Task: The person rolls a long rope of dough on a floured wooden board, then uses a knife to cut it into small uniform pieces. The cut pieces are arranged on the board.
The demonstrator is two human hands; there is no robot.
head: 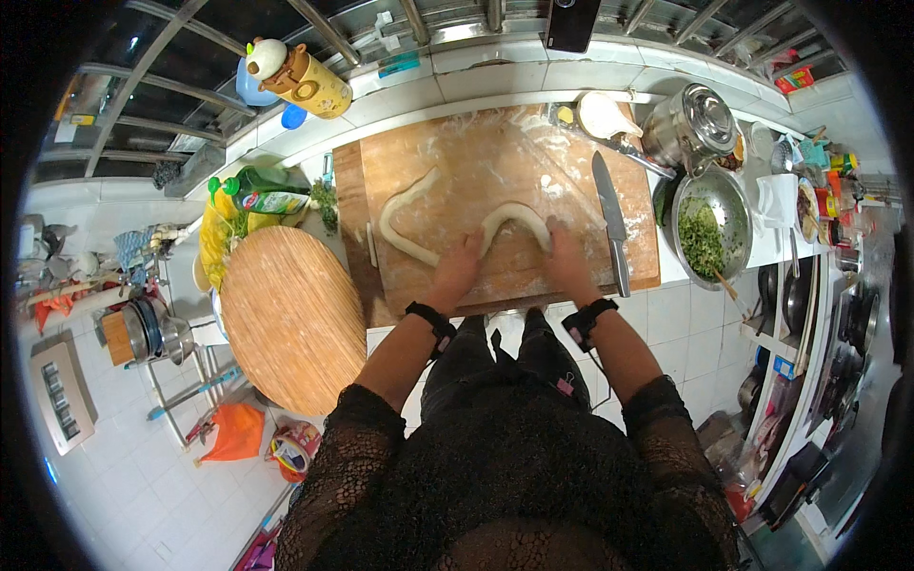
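Note:
A long rope of pale dough lies on a floured wooden cutting board. My left hand grips the rope partway along, and my right hand holds its right end. Between my hands the dough bows into an arch; left of my left hand it runs on in a bend towards the far left. Whether the rope is one piece under my left hand is hidden. A small thin strip of dough rests near the board's left side. To the right of my right hand lies a kitchen knife, its handle towards me.
A round wooden board stands at the left, partly over the counter's edge. On the right are a steel bowl with chopped greens and chopsticks, and a lidded steel pot. A yellow tumbler is on the back ledge.

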